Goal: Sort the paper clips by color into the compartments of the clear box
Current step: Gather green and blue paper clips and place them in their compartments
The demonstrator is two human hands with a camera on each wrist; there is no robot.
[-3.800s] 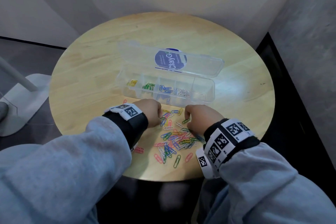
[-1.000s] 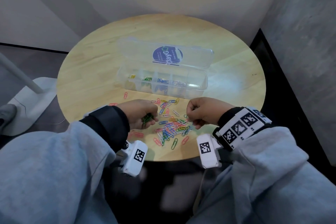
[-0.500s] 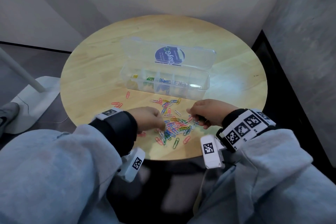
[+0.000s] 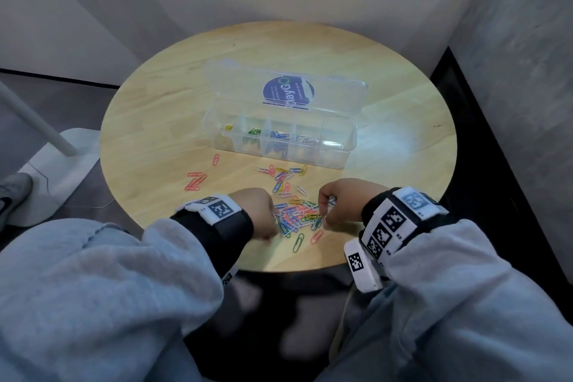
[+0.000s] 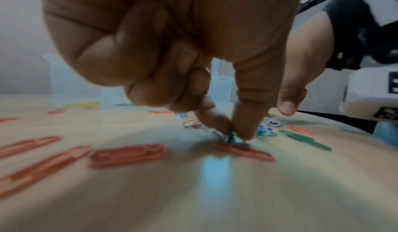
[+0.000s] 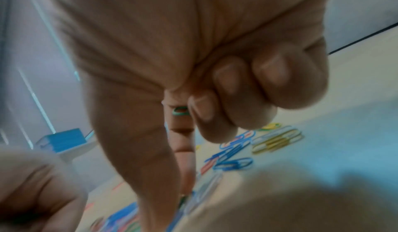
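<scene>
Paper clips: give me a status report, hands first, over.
Left hand pinches a green clip at the pile. Right hand curled round a green clip. Clear box open, part-filled. Nothing in the way.

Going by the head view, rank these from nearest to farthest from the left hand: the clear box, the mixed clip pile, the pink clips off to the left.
From the left hand:
1. Mixed clip pile, touching its fingertips, to its right.
2. Pink clips, apart, ahead and left.
3. Clear box, farthest, mid-table beyond the pile.
</scene>
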